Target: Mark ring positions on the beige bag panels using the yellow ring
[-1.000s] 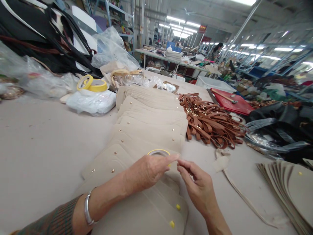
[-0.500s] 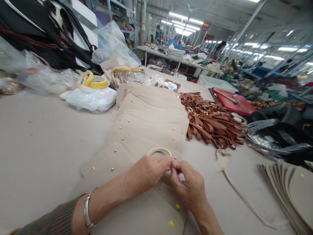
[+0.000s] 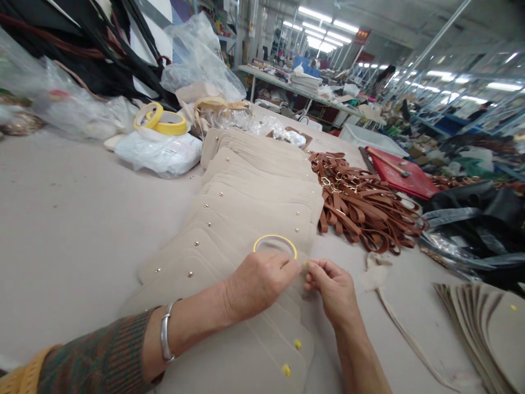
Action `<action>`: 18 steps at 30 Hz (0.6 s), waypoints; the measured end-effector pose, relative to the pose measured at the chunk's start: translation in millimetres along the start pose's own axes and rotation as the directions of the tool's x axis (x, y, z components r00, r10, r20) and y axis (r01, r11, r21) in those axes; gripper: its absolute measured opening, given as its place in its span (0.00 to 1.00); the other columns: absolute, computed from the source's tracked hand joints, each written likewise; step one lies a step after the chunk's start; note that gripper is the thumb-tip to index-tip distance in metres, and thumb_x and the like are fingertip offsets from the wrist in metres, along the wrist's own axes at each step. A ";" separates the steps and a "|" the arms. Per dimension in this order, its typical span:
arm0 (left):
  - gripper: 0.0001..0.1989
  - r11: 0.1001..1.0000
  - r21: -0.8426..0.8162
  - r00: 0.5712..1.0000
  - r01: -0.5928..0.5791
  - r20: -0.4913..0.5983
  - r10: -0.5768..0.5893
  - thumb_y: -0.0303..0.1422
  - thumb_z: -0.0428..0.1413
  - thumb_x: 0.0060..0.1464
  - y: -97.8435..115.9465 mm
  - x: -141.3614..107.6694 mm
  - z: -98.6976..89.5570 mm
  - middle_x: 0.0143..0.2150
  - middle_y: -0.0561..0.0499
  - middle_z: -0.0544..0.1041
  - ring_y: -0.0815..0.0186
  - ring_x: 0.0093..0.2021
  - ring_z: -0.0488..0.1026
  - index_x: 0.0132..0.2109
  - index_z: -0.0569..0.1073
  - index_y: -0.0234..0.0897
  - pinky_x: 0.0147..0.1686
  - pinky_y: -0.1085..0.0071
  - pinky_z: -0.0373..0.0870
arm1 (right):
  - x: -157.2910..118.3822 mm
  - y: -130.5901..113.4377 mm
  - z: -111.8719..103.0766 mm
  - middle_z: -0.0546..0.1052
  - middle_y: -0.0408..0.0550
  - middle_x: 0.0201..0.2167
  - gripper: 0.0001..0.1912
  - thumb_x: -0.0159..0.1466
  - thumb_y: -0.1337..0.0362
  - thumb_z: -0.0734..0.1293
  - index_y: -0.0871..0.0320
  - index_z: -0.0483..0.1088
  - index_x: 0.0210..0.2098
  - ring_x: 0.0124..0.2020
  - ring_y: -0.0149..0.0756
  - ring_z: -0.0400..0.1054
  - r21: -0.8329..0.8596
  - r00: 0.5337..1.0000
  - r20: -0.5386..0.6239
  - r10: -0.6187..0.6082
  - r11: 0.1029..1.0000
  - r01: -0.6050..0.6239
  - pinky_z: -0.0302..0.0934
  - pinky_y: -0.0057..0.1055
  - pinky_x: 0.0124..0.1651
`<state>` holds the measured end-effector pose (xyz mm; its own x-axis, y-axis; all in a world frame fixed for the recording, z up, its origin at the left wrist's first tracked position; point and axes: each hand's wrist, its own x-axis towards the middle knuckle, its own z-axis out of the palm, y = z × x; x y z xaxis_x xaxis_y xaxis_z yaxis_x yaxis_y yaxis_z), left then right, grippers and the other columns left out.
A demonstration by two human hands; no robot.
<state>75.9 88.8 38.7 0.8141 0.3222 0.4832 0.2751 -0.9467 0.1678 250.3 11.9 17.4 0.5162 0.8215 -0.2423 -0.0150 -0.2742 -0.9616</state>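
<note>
Beige panels (image 3: 246,202) with small metal studs lie overlapped in a long stack down the middle of the table. My left hand (image 3: 266,282) is closed on a thin roll of yellow tape (image 3: 275,237), held over the panels. Just to its right, my right hand (image 3: 330,282) pinches a small yellow piece of tape between thumb and fingertips. The two hands are slightly apart. Two yellow bits (image 3: 286,370) sit on the nearest panel, below the hands.
Brown straps (image 3: 361,202) with metal clasps lie right of the panels, beside a red board (image 3: 402,172). More beige panels (image 3: 500,328) are fanned at the lower right. Yellow tape rolls (image 3: 168,123) rest on a white plastic packet (image 3: 159,153) at left.
My right hand has separated from my left and moved slightly right, with a bit of yellow between its fingertips. The left hand and tape roll have shifted slightly right; the camera view has shifted too.
</note>
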 end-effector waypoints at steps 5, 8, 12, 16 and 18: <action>0.04 0.994 0.097 0.969 0.045 0.237 -0.067 0.26 0.50 0.61 -8.2 -6.9 19.2 0.33 0.49 0.70 0.61 0.32 0.67 0.36 0.65 0.36 0.26 0.68 0.64 | 8.4 10.6 -12.4 0.74 0.43 0.20 0.21 0.51 0.49 0.73 0.62 0.74 0.31 0.20 0.27 0.66 -0.131 0.998 0.059 0.016 0.991 -0.008 0.64 0.23 0.25; 0.03 0.995 0.086 0.959 0.049 0.275 -0.071 0.26 0.51 0.60 -8.4 -7.2 22.8 0.34 0.48 0.70 0.60 0.34 0.67 0.36 0.65 0.36 0.28 0.67 0.65 | 6.8 12.7 -8.0 0.73 0.43 0.20 0.20 0.54 0.48 0.70 0.62 0.74 0.32 0.21 0.28 0.66 -0.232 0.998 0.057 -0.038 0.971 0.050 0.64 0.24 0.26; 0.03 0.996 0.066 0.952 0.054 0.297 -0.072 0.27 0.50 0.61 -8.5 -6.6 19.8 0.34 0.47 0.70 0.59 0.35 0.67 0.37 0.66 0.36 0.30 0.66 0.66 | 5.9 10.0 -1.3 0.72 0.42 0.19 0.19 0.59 0.49 0.66 0.60 0.74 0.31 0.20 0.30 0.64 -0.452 0.988 0.075 -0.135 0.879 0.154 0.62 0.26 0.25; 0.03 0.997 0.057 0.954 0.046 0.294 -0.061 0.26 0.49 0.61 -9.1 -8.5 18.8 0.35 0.48 0.70 0.59 0.34 0.67 0.37 0.66 0.36 0.30 0.65 0.66 | 8.3 6.3 5.0 0.76 0.44 0.22 0.15 0.61 0.53 0.64 0.58 0.74 0.29 0.23 0.33 0.68 -0.640 0.944 0.121 -0.307 0.703 0.310 0.62 0.28 0.30; 0.03 0.997 0.054 0.955 0.046 0.290 -0.060 0.26 0.49 0.61 -9.5 -9.3 18.9 0.35 0.48 0.70 0.59 0.34 0.67 0.37 0.66 0.36 0.30 0.65 0.66 | 9.8 5.7 7.9 0.78 0.45 0.25 0.14 0.61 0.55 0.63 0.57 0.74 0.29 0.25 0.33 0.70 -0.683 0.919 0.150 -0.363 0.634 0.362 0.63 0.28 0.33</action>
<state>75.4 94.7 16.4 0.9093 0.3635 0.2028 0.3396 -0.9295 0.1436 248.5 22.3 8.4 0.3512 0.9301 0.1072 0.7627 -0.2178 -0.6090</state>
